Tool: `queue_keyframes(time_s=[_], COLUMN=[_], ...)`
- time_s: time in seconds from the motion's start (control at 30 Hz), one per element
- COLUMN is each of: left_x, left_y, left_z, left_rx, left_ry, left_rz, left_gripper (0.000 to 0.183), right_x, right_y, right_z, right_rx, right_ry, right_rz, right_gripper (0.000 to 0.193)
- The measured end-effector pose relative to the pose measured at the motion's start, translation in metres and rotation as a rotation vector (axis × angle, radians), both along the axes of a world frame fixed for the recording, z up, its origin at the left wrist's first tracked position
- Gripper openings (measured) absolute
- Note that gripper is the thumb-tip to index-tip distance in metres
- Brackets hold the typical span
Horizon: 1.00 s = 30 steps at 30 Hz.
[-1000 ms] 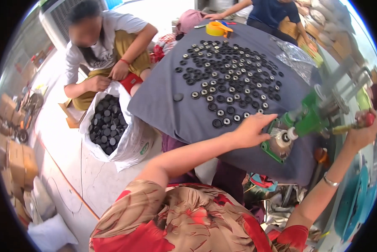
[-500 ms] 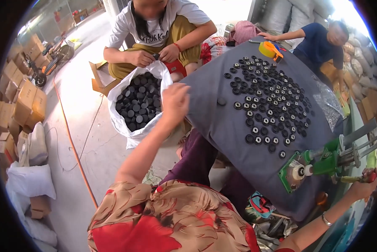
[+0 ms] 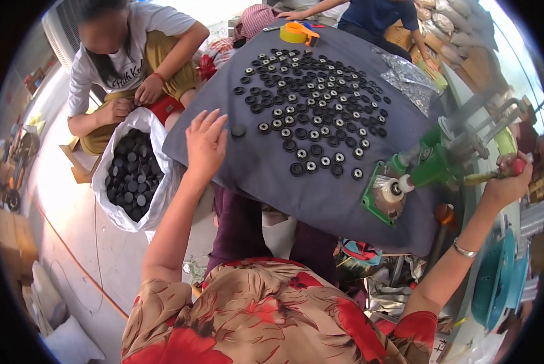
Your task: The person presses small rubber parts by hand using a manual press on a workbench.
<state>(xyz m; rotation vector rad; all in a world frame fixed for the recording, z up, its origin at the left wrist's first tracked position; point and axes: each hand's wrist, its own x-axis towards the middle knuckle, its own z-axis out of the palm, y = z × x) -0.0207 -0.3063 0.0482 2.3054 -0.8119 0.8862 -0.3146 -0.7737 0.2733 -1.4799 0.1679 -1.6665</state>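
Red-knobbed, yellowish lever [image 3: 480, 179] of a green press [image 3: 430, 171] in snug right grip [image 3: 509, 184]; left grip [image 3: 206, 145] uncurled, seemingly empty

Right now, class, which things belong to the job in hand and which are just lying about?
Seemingly belonging:
green metal press, right hand on its red-knobbed lever
round black pieces, many silver-centred
white plastic sack of black discs

Seemingly lying about:
yellow-and-orange tape dispenser
brown cardboard boxes
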Motion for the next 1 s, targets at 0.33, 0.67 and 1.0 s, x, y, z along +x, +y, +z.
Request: queue_keyframes(time_s=[0.33, 0.67, 1.0], left_x=[0.004, 0.006, 0.001], left_y=[-0.039, -0.030, -0.033], left_z=[-0.039, -0.049, -0.041], left_rx=[0.200, 0.034, 0.031], left_ry=[0.139, 0.067, 0.004], left_rz=[-0.004, -0.011, 0.011], left_gripper=[0.032, 0.022, 0.024], right_x=[-0.019, 0.007, 0.000], right_y=[-0.018, 0.021, 0.014], right_z=[-0.015, 0.002, -0.003], right_rx=[-0.432, 0.005, -0.159], right_ry=[0.202, -0.062, 0.034], right_rz=[-0.544, -0.147, -0.243], right_gripper=[0.047, 0.023, 0.016])
